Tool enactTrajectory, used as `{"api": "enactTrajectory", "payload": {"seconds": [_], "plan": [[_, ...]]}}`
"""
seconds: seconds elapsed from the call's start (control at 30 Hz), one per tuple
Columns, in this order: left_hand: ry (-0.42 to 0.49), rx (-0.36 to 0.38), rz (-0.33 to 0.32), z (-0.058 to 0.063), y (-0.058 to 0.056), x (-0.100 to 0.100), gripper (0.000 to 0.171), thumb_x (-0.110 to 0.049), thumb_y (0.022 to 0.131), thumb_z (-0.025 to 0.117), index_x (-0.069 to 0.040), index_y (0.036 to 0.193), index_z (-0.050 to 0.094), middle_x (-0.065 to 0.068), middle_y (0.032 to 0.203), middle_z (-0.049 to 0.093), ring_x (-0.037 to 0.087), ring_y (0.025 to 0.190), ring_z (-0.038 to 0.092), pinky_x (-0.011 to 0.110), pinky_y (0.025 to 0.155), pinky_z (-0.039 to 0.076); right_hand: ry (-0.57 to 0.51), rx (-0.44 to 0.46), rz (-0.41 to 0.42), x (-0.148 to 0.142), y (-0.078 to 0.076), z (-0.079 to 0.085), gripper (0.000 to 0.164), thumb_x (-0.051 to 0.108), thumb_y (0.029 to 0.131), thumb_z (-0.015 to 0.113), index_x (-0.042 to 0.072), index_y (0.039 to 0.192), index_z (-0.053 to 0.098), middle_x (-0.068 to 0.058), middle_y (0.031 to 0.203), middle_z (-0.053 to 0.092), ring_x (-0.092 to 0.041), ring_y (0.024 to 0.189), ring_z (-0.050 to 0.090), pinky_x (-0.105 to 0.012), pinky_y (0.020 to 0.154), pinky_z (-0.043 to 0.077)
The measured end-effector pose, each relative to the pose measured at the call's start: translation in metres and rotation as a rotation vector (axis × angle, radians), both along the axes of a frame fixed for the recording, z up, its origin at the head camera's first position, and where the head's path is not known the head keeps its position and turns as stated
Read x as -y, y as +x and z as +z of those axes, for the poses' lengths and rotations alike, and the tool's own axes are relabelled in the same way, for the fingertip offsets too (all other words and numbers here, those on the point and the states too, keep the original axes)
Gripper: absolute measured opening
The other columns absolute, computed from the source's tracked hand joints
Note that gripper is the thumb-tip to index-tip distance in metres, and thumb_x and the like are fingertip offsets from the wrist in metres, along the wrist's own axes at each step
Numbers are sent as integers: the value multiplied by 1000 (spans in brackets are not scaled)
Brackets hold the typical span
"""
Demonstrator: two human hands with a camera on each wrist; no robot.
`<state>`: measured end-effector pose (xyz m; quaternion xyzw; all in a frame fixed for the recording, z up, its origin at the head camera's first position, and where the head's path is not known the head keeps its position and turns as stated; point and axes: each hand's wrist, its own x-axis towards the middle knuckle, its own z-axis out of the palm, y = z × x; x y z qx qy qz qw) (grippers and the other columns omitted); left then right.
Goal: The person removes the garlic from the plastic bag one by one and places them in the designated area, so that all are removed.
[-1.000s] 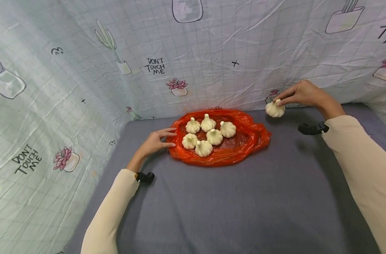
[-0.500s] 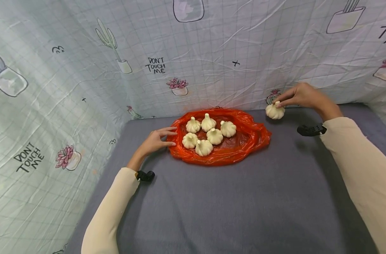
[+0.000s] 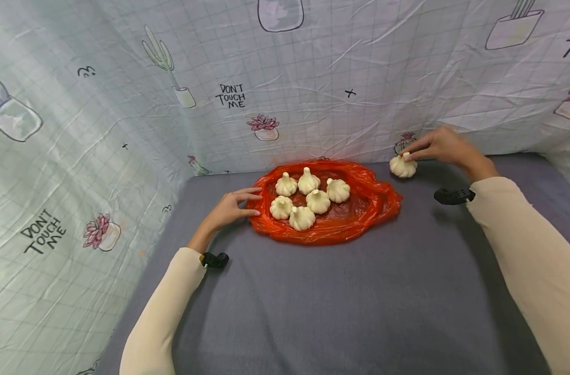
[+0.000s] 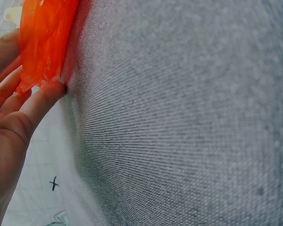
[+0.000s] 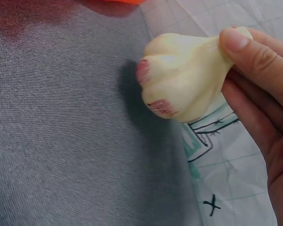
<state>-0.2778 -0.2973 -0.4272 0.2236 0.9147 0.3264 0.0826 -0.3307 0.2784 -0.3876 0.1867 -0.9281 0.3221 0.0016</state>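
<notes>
In the head view, my right hand point(image 3: 446, 148) pinches a white garlic bulb point(image 3: 403, 165) by its stem, just right of the red plastic bag point(image 3: 285, 234). The right wrist view shows the held garlic bulb point(image 5: 184, 77) close over the grey surface, with pinkish patches on its base. Inside the spread-open bag, several more garlic bulbs point(image 3: 318, 201) sit toward its left side. My left hand point(image 3: 226, 209) rests against the bag's left edge, fingers extended and spread. Up close in the left wrist view, the thumb and fingertips touch the red bag point(image 4: 47, 42).
A grey cloth-covered table point(image 3: 341, 307) stretches in front of the bag. Behind and to the left hangs a pale printed curtain point(image 3: 303, 94) with plant drawings. Each wrist carries a black camera mount point(image 3: 453, 196).
My right hand has lowered slightly and shifted a little left with the garlic bulb, nearer the table. The left hand, the bag and the bulbs inside it stay put.
</notes>
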Motion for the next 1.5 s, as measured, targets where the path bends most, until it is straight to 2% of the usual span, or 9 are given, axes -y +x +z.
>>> {"api": "enactTrajectory", "payload": {"seconds": [0.13,0.37,0.6,0.83,1.0,1.2,1.33,1.5], "plan": [[4,1,-5,0,1,-2,46,-29,89,81,-15,131,71,-4,150,55,22,148,37,49,117,35,-11,4,-26,0,2,-7,26,23,86,83,7,107,82,-15,102,77,-5,68,52,-23,57,36],[0,-5,-31,3,-1,-4,46,-27,89,81,-13,131,71,-1,150,54,23,148,37,48,115,37,-13,27,-67,2,5,-13,30,26,91,79,6,113,79,-18,111,74,12,77,55,-15,65,42],[1,9,-20,5,1,-1,46,-24,88,82,-11,131,71,0,151,54,25,148,37,50,116,35,8,42,-89,8,3,-13,37,38,90,78,11,116,79,-15,113,75,10,78,54,-18,66,41],[13,3,-15,6,1,-1,46,-26,88,82,-12,131,71,-1,151,54,24,148,37,49,116,36,1,48,-116,8,4,-16,41,43,91,77,11,116,79,-16,114,74,14,77,52,-18,66,42],[14,5,-13,5,1,-1,46,-25,89,81,-12,131,71,-2,151,54,24,148,37,49,115,36,-14,36,-120,9,6,-18,39,39,91,77,10,115,79,-16,114,74,17,77,51,-15,67,41],[13,-3,-16,3,1,0,46,-25,89,82,-12,131,71,-1,150,54,25,147,37,50,115,36,-22,-25,-92,11,8,-21,34,33,92,77,8,115,79,-17,114,74,16,78,53,-13,66,42],[21,-7,-22,1,0,0,46,-26,89,81,-12,131,71,-1,150,55,25,147,38,50,115,36,-102,-28,-79,11,10,-23,36,29,92,78,7,120,76,-17,119,72,18,82,55,-8,68,44],[13,-12,-21,0,-1,0,46,-26,88,82,-13,131,71,-1,150,55,25,147,39,50,116,35,-210,29,-75,10,15,-20,47,28,91,79,5,130,70,-14,127,69,15,94,60,-4,74,46]]}}
